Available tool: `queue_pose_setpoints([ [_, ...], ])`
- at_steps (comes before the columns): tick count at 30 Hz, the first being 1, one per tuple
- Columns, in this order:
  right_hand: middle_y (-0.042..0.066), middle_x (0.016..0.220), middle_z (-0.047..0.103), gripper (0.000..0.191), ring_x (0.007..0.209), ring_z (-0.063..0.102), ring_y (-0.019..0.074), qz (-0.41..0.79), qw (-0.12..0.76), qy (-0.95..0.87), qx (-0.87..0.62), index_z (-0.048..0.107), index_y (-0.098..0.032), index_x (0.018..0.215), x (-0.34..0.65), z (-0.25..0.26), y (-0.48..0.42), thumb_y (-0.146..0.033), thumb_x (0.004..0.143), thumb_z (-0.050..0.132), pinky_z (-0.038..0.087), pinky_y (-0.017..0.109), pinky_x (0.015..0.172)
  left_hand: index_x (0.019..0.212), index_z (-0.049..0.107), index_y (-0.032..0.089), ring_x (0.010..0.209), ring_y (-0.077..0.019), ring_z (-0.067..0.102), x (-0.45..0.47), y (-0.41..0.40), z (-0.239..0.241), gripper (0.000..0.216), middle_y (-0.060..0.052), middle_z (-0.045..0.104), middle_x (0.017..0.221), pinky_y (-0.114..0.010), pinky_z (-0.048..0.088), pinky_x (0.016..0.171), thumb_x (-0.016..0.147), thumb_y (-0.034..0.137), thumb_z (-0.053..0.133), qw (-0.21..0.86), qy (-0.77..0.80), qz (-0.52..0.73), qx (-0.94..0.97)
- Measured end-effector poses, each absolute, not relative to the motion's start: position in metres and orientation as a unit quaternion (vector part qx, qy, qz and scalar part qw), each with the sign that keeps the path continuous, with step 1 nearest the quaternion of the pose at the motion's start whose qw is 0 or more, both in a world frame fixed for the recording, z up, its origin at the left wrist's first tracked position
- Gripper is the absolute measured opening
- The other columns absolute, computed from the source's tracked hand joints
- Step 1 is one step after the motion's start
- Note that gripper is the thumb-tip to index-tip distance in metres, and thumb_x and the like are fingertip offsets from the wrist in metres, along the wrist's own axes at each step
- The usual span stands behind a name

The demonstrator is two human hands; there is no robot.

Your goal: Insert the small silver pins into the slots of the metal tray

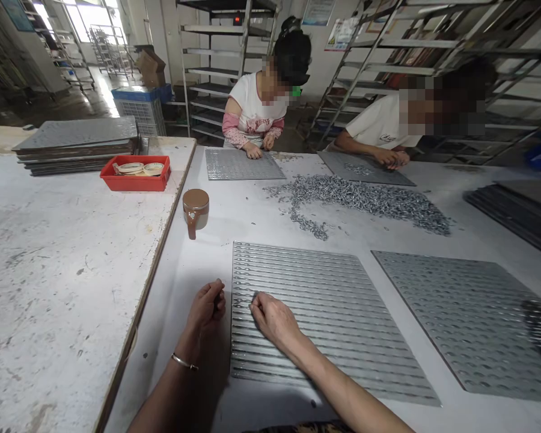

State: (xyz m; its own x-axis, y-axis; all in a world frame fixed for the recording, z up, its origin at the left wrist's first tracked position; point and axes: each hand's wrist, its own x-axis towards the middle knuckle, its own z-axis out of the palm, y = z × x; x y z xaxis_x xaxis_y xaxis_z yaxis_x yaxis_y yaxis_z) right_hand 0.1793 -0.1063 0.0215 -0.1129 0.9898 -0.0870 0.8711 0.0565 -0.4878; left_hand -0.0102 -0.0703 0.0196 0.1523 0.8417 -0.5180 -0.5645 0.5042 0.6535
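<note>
A grey ribbed panel (324, 300) with shiny parallel lines lies flat on the white table before me. Over its left part, my right hand (275, 316) has thumb and fingertips pinched together at one of the lines; whatever is between them is too small to see. Several small glossy oval pieces (241, 304) sit on the lines along the left edge. Just off that edge, my left hand (207, 304) is curled closed, and its contents are hidden. Further back lies a loose pile of small grey glossy pieces (365, 198).
A second panel (469, 319) covered with pieces lies to the right. A brown lidded mug (196, 207) stands behind my left hand. On the left table are a red tray (137, 183) and stacked panels (76, 141). Two people (264, 111) work across the table.
</note>
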Motion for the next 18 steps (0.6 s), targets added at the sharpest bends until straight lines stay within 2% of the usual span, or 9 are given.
queue_pose_setpoints([
  [3,0.005,0.089,0.067,0.015,0.079,0.061,0.0176,0.219,0.196,-0.751,-0.592,0.063,-0.021,0.092,0.180,0.028,-0.103,-0.021,0.099,0.050,0.042,0.027,0.069,0.075,0.055,0.016,0.043,-0.0019,0.037,-0.011,-0.070,0.020,0.058,0.007,0.053,0.061,-0.015,0.020,0.036,0.053,0.052,0.095,0.744,0.438,0.483,0.146],
  [5,0.006,0.097,0.066,0.016,0.085,0.061,0.0177,0.214,0.206,-0.789,-0.538,0.065,-0.022,0.098,0.178,0.033,-0.098,-0.018,0.099,0.050,0.044,0.027,0.073,0.076,0.055,0.016,0.043,-0.0019,0.038,-0.012,-0.069,0.019,0.058,0.006,0.054,0.062,-0.014,0.020,0.036,0.051,0.051,0.096,0.745,0.432,0.490,0.137],
  [12,0.004,0.090,0.063,0.022,0.079,0.057,0.0161,0.146,0.092,-0.860,-0.480,0.068,-0.022,0.092,0.166,0.041,-0.080,-0.018,0.102,0.048,0.040,0.025,0.066,0.074,0.053,0.016,0.044,-0.0020,0.038,-0.013,-0.067,0.017,0.057,0.007,0.053,0.062,-0.014,0.020,0.035,0.053,0.048,0.095,0.750,0.426,0.489,0.131],
  [18,0.005,0.092,0.063,0.017,0.080,0.058,0.0175,0.114,0.047,-0.866,-0.485,0.066,-0.020,0.091,0.159,0.034,-0.077,-0.021,0.101,0.053,0.040,0.026,0.066,0.072,0.053,0.016,0.043,-0.0017,0.037,-0.011,-0.068,0.015,0.055,0.006,0.053,0.061,-0.014,0.019,0.035,0.054,0.046,0.096,0.759,0.419,0.481,0.125],
])
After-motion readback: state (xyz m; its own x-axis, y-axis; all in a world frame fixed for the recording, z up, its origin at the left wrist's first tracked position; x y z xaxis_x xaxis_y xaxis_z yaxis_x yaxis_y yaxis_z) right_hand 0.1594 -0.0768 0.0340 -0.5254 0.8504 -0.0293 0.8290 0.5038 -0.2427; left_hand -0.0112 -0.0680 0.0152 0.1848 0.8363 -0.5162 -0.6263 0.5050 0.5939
